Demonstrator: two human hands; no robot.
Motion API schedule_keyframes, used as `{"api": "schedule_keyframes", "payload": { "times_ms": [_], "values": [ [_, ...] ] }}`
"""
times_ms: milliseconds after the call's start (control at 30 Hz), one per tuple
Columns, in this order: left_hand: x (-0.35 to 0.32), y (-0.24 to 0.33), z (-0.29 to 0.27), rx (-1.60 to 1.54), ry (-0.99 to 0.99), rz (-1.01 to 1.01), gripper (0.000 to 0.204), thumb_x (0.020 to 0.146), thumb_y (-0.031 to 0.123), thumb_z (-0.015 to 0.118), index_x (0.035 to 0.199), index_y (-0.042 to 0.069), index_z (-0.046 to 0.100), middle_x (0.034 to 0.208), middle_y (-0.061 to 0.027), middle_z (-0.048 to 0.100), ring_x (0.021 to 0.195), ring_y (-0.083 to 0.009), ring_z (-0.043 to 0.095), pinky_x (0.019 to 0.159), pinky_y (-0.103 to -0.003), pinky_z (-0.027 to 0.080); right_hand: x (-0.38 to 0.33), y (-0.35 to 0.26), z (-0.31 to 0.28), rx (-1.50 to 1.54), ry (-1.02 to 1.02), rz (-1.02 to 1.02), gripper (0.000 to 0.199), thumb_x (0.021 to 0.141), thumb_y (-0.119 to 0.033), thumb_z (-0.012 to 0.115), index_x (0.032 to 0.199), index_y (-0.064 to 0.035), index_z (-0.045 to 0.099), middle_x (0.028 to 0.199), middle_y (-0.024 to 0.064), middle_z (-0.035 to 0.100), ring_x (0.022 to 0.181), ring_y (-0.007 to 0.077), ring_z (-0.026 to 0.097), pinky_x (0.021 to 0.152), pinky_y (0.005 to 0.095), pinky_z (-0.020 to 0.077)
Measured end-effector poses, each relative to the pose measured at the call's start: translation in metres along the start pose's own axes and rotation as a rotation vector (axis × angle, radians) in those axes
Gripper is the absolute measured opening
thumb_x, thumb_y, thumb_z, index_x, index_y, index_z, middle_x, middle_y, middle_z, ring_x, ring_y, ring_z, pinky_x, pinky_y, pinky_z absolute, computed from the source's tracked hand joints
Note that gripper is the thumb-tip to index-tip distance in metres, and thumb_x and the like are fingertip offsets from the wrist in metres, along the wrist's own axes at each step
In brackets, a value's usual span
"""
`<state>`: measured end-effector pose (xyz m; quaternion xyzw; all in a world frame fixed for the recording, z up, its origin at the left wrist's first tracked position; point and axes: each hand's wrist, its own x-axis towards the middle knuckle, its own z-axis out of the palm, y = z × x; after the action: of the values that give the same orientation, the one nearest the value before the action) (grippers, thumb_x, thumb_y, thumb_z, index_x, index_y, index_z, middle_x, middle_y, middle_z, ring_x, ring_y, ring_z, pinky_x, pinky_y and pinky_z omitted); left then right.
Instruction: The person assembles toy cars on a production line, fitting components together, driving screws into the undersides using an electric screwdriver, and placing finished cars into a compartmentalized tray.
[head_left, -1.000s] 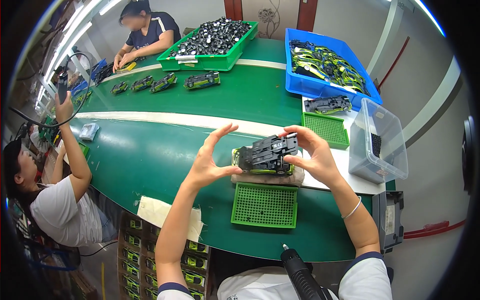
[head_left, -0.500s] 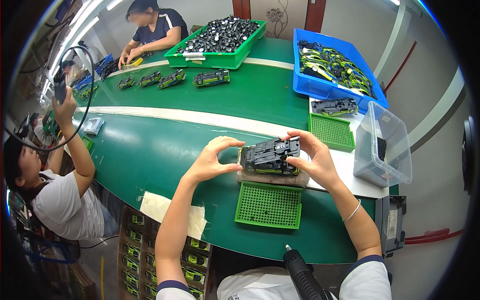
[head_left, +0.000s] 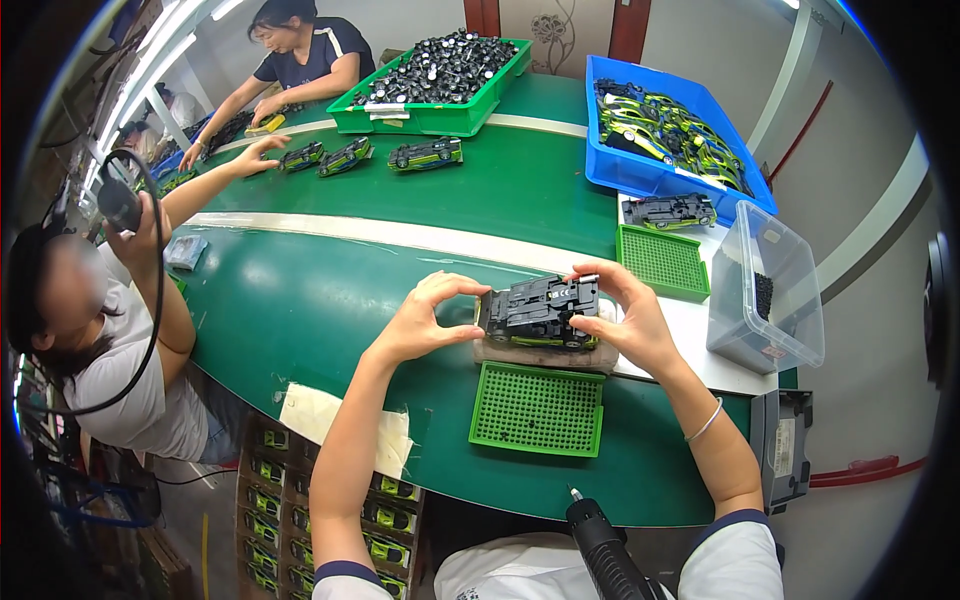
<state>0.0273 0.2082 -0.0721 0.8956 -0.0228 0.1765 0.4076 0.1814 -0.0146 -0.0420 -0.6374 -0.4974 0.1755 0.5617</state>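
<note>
A toy car (head_left: 538,311) lies upside down, its black underside up and green body below, on a beige pad (head_left: 545,354) on the green table. My left hand (head_left: 425,318) touches its left end with fingertips pinched together. My right hand (head_left: 620,322) grips its right end, thumb and fingers around the chassis. A green perforated tray (head_left: 538,408) lies just in front of the pad.
A second green tray (head_left: 662,261) and another upturned car (head_left: 668,210) sit to the right, by a clear plastic box (head_left: 768,290). A blue bin (head_left: 668,135) of car bodies and a green bin (head_left: 440,80) of wheels stand at the back. Two other people work at left. An electric screwdriver (head_left: 605,550) hangs near my chest.
My left hand has closed in from spread fingers to touch the car's left end. The car has been lowered onto the pad.
</note>
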Motion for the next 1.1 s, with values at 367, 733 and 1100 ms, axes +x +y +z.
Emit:
{"api": "schedule_keyframes", "payload": {
  "times_ms": [367, 733, 1100],
  "values": [
    [0.001, 0.0, 0.004, -0.037, -0.021, 0.0, 0.05, 0.064, 0.021, 0.072, 0.109, 0.006, 0.057, 0.105, -0.0081, 0.057, 0.102, -0.0223, 0.05, 0.094, -0.035, 0.034, 0.0, -0.002, -0.012, -0.294, -0.059, -0.058, 0.046, 0.063, -0.018, 0.074, 0.102, -0.0031, 0.056, 0.103, 0.0083, 0.059, 0.098, 0.0224, 0.055, 0.087, 0.0316, 0.0403],
    [0.001, -0.001, 0.007, -0.101, -0.001, -0.031, 0.05, 0.063, 0.019, 0.073, 0.11, 0.012, 0.058, 0.103, -0.0059, 0.057, 0.101, -0.0212, 0.05, 0.093, -0.035, 0.036, 0.001, -0.01, -0.02, -0.32, -0.16, -0.003, 0.046, 0.06, -0.018, 0.076, 0.1, -0.0036, 0.057, 0.1, 0.008, 0.059, 0.098, 0.0217, 0.053, 0.09, 0.0318, 0.0368],
    [0.0, -0.005, 0.009, -0.117, 0.017, 0.005, 0.049, 0.062, 0.021, 0.073, 0.109, 0.011, 0.058, 0.103, -0.0064, 0.057, 0.101, -0.0213, 0.05, 0.093, -0.035, 0.036, 0.002, -0.013, -0.021, -0.367, -0.153, -0.033, 0.044, 0.059, -0.017, 0.075, 0.098, -0.004, 0.058, 0.1, 0.0076, 0.059, 0.097, 0.0212, 0.053, 0.09, 0.0321, 0.0368]
  ]
}}
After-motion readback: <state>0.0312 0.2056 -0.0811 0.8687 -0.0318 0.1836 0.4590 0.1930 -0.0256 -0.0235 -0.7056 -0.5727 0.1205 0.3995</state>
